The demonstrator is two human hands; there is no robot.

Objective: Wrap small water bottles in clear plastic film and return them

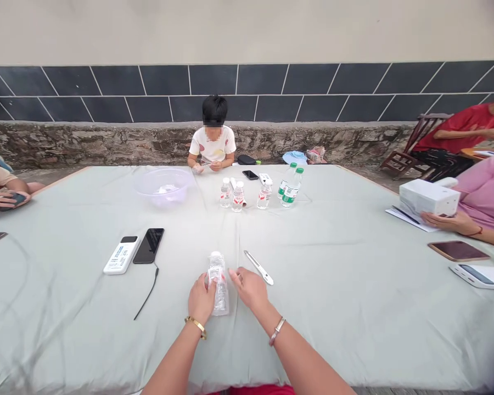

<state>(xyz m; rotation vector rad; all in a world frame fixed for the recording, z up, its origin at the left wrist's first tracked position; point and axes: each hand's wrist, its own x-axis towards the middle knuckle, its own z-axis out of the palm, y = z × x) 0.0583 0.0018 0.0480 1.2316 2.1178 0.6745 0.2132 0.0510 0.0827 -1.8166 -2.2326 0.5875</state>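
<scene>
Near the front of the table, my left hand (pixel 201 299) grips a crumpled clear plastic package (pixel 221 299) by its left side, the thumb lying across it. A small clear bottle with a white cap (pixel 215 255) shows at the package's far end; whether it is inside or behind the plastic I cannot tell. Just to the right, my right hand (pixel 251 288) is held with fingers apart, its fingertips close to the package and nothing visible in them. Beyond the right hand lies a white utility knife (pixel 259 267).
Left of my hands lie a white power bank (pixel 122 255) and a black phone (pixel 149 246) with a strap. Farther off stand a translucent basin (pixel 142 189), several small water bottles (pixel 237 197) and two green-capped bottles (pixel 290 189). People sit around the table; one holds a white box (pixel 428 196).
</scene>
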